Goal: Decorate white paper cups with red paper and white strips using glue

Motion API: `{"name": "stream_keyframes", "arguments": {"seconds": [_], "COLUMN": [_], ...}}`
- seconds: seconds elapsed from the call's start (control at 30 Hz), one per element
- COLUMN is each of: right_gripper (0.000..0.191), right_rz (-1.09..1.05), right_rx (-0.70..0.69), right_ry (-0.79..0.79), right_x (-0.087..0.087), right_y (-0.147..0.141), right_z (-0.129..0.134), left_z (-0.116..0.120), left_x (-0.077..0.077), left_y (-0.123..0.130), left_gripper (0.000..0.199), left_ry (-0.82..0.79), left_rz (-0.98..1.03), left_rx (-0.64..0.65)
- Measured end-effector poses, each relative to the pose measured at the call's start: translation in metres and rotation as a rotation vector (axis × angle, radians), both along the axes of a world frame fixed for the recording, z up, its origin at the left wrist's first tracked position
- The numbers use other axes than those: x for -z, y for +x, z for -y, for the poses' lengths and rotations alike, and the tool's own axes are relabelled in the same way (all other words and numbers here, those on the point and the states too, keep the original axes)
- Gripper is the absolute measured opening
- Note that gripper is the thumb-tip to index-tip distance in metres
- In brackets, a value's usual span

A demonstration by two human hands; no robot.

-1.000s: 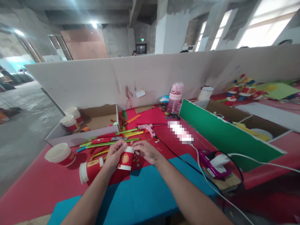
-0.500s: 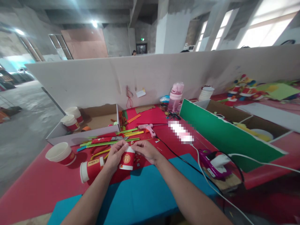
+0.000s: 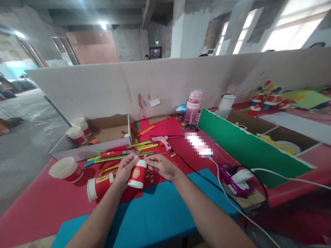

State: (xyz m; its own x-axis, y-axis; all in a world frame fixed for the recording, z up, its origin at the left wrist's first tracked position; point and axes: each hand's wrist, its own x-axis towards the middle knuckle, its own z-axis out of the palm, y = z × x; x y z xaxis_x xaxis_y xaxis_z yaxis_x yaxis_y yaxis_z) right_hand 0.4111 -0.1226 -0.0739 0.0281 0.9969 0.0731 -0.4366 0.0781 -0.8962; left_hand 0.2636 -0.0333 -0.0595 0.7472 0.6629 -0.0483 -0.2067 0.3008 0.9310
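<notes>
A red and white paper cup (image 3: 138, 175) with a gold emblem is tilted upside down over the table, gripped along its left side by my left hand (image 3: 126, 168). Close to the cup's upper right edge, my right hand (image 3: 160, 166) has its thumb and forefinger pinched together; whatever is between them is too small to make out. Beside my left forearm lies another red paper cup (image 3: 100, 186) on its side. Behind my hands rests a pink glue gun (image 3: 162, 140), its black cord running to the right.
Stacked cups (image 3: 67, 169) stand at the left, near a cardboard box (image 3: 108, 129) holding more cups. Coloured strips (image 3: 124, 155) lie behind my left hand. A green-sided box (image 3: 243, 144), a purple power strip (image 3: 236, 181) with cables and a pink bottle (image 3: 193, 106) are to the right.
The cup has shifted slightly left and tilted more, with my left hand. My right hand's fingers have come a little away from the cup's upper edge.
</notes>
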Motion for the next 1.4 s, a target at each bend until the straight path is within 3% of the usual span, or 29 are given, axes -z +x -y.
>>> {"name": "stream_keyframes", "arguments": {"seconds": [0.13, 0.27, 0.33, 0.47, 0.63, 0.73, 0.93, 1.03, 1.2, 1.4], "right_gripper": [0.027, 0.015, 0.014, 0.02, 0.02, 0.022, 0.019, 0.024, 0.027, 0.017], "right_rz": [0.147, 0.535, 0.686, 0.772, 0.951, 0.901, 0.448, 0.375, 0.427, 0.766], "right_rx": [0.141, 0.361, 0.365, 0.308, 0.444, 0.48, 0.272, 0.257, 0.269, 0.283], "right_ry": [0.033, 0.113, 0.166, 0.224, 0.278, 0.254, 0.107, 0.092, 0.09, 0.257], "right_x": [-0.001, -0.003, -0.005, -0.009, -0.012, -0.012, -0.008, -0.009, -0.011, -0.014], "right_y": [-0.001, -0.001, 0.0, 0.001, -0.001, 0.001, 0.004, 0.004, 0.005, 0.003], "right_z": [-0.002, -0.003, -0.001, 0.003, 0.004, 0.003, -0.002, -0.002, 0.0, 0.005], "left_z": [0.001, 0.001, 0.0, 0.001, 0.0, -0.002, -0.005, -0.005, -0.004, -0.005], "left_x": [0.0, 0.0, 0.0, 0.0, 0.0, 0.0, -0.003, -0.005, -0.007, -0.004], "left_y": [0.002, 0.004, 0.004, 0.003, 0.003, 0.002, 0.001, 0.002, 0.002, 0.002], "left_gripper": [0.028, 0.033, 0.034, 0.032, 0.032, 0.029, 0.032, 0.035, 0.038, 0.036], "left_ry": [-0.001, -0.007, -0.012, -0.051, -0.098, -0.108, -0.115, -0.128, -0.145, -0.18], "left_rz": [0.001, -0.043, -0.068, -0.056, -0.029, -0.015, -0.007, 0.007, 0.006, 0.026], "left_rx": [-0.004, -0.023, 0.0, 0.053, 0.047, 0.033, 0.001, -0.007, -0.01, -0.032]}}
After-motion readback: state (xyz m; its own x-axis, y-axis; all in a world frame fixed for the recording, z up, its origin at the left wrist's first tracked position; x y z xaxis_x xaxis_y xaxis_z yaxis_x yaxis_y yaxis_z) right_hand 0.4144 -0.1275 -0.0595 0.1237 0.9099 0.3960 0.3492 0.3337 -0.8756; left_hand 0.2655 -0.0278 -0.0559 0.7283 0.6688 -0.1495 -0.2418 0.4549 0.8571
